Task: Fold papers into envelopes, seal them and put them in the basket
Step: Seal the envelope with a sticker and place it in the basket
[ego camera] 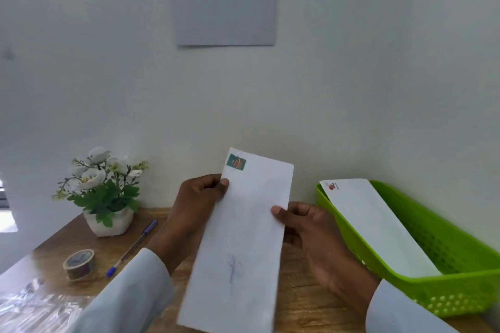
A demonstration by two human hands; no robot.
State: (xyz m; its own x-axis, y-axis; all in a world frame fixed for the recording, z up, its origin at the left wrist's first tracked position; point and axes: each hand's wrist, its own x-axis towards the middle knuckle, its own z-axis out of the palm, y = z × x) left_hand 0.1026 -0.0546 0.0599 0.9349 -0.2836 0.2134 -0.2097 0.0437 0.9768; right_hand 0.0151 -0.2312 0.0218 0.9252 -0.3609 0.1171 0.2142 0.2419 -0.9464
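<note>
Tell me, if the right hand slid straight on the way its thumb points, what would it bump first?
The right hand points left, so it would probably meet the left hand across the envelope both hold. Depth is hard to judge here.

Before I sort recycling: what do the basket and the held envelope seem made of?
Basket: likely moulded plastic, glossy lime green, with perforated walls. Envelope: white matte paper, thin, with a printed stamp; both hands hold it.
</note>
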